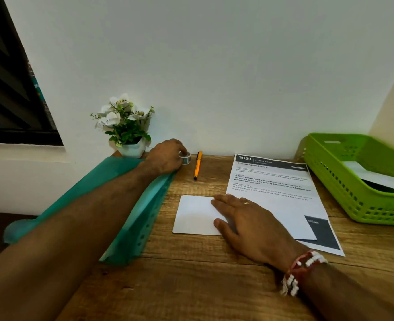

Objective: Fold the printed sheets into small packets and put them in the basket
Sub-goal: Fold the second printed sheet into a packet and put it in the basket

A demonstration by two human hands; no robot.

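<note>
A folded white packet (195, 214) lies on the wooden desk (191, 274), and my right hand (244, 221) rests flat on its right half, fingers spread. It overlaps a flat printed sheet (272, 181) headed "2659". My left hand (168, 156) reaches to the back of the desk and grips a small roll of tape (186, 158). The green basket (335, 181) stands at the right edge with folded paper inside.
An orange pen (197, 165) lies beside the tape roll. A teal plastic folder (131, 205) lies under my left forearm at the desk's left edge. A potted white flower (126, 126) stands against the wall behind it.
</note>
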